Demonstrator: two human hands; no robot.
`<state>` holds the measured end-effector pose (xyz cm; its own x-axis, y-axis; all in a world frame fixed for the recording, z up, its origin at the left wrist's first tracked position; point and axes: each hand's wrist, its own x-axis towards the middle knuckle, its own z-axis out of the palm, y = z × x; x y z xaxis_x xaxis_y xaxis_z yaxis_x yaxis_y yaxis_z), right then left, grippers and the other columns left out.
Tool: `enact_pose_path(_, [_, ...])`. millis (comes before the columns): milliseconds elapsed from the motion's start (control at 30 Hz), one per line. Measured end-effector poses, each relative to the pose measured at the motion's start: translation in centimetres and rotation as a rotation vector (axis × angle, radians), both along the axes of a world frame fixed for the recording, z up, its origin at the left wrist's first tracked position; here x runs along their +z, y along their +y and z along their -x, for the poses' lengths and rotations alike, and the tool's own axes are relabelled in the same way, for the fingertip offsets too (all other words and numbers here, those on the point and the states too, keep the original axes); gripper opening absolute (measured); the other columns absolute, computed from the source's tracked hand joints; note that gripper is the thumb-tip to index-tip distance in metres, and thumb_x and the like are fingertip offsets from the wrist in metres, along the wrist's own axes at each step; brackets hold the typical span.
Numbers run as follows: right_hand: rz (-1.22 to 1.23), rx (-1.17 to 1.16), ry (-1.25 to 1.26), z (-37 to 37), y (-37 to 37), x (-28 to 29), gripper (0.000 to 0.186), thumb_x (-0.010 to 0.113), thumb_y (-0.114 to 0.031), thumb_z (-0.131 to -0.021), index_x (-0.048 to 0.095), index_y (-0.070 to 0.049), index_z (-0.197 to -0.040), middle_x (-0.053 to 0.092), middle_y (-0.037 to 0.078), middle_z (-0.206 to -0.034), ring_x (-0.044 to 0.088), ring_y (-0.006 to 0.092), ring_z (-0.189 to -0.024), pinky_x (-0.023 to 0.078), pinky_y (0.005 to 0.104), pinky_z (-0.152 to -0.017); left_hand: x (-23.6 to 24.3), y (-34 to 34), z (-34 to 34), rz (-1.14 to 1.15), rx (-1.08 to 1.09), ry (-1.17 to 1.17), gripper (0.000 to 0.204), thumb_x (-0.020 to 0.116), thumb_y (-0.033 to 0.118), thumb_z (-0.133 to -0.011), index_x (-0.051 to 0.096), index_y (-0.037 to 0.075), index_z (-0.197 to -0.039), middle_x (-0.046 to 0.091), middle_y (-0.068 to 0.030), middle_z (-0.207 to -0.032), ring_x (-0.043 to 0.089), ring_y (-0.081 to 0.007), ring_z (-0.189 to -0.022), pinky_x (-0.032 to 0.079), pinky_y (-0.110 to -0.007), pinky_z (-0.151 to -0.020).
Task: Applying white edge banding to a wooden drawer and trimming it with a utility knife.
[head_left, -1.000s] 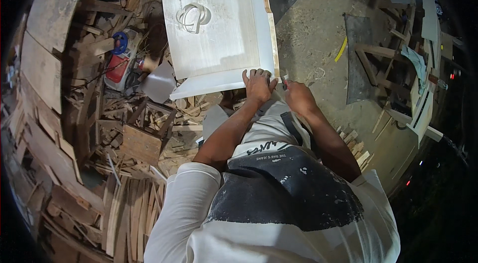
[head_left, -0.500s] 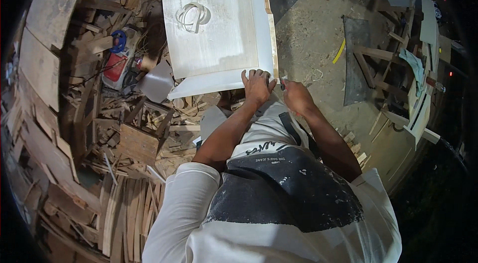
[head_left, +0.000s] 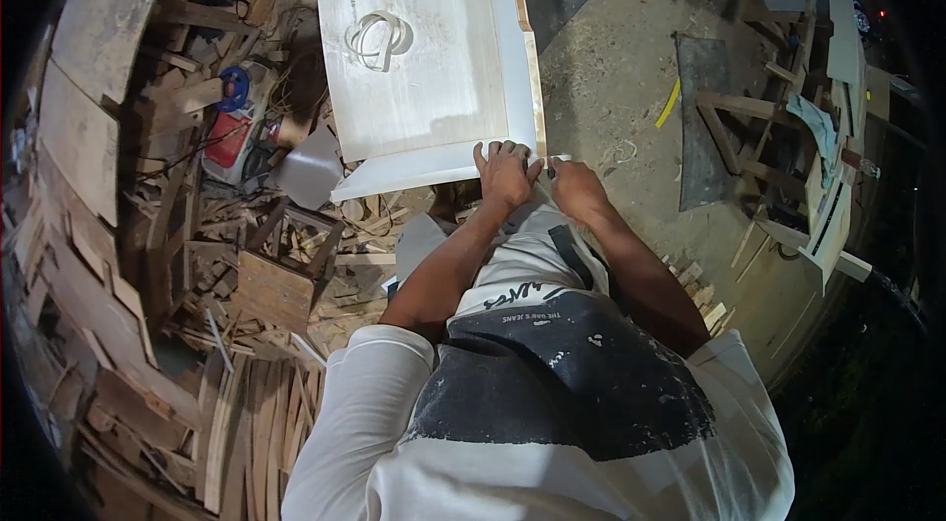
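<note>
Your left hand (head_left: 506, 173) presses spread fingers on the white panel (head_left: 424, 68) corner; your right hand (head_left: 576, 188) curls alongside, scrap wood (head_left: 266, 275) crowding frame left

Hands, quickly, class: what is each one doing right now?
Left hand: fingers spread flat on the near corner of the white panel, pressing, not gripping.
Right hand: curled at the same corner; whether it holds anything cannot be told.

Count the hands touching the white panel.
2: the left hand lies on the white panel at its near right corner; the right hand presses that corner's edge beside it. No other hands show.
</note>
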<state>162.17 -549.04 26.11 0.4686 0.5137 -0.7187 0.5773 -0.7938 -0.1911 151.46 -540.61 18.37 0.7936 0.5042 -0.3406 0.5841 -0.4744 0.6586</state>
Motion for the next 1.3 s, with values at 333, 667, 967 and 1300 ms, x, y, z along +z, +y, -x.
enact_pose_path(333, [-0.031,0.048,-0.051,0.8,-0.5,2.1,0.029,0.048,-0.01,-0.083,0.062,-0.002,-0.106,0.066,0.024,-0.089,0.064,0.0403,-0.086,0.051,0.0479,-0.079,0.3,0.1,0.1,-0.017,-0.012,-0.015,0.033,0.06,0.039,-0.086,0.066,0.011,-0.102,0.063,-0.0089,-0.106,0.049,-0.0286,-0.112,0.02,-0.054,-0.104])
enact_pose_path(667, [-0.014,0.042,-0.043,0.7,-0.7,1.0,0.032,0.046,-0.008,-0.082,0.064,-0.002,-0.108,0.066,0.026,-0.088,0.065,0.0415,-0.085,0.051,0.0481,-0.079,0.3,0.0,0.1,-0.004,-0.014,-0.008,0.037,0.055,0.042,-0.088,0.066,0.01,-0.103,0.062,-0.0092,-0.105,0.049,-0.0276,-0.111,0.019,-0.054,-0.106])
enact_pose_path(967, [0.069,-0.111,0.057,4.2,-4.5,-0.8,0.024,0.047,-0.009,-0.082,0.066,-0.003,-0.094,0.068,0.02,-0.091,0.066,0.0369,-0.086,0.052,0.0449,-0.08,0.1,-0.3,0.1,-0.029,-0.01,-0.062,0.036,0.057,0.042,-0.087,0.069,0.011,-0.1,0.063,-0.009,-0.108,0.049,-0.0275,-0.112,0.019,-0.054,-0.106])
enact_pose_path(1300, [-0.094,-0.855,0.21,0.9,-15.3,0.9,0.041,0.045,-0.008,-0.087,0.049,-0.004,-0.128,0.061,0.012,-0.074,0.059,0.0199,-0.045,0.048,0.033,-0.041,0.2,0.0,-1.5,0.069,0.02,0.213,0.046,0.068,0.056,-0.075,0.071,0.015,-0.096,0.064,-0.0068,-0.108,0.053,-0.0265,-0.111,0.023,-0.058,-0.103])
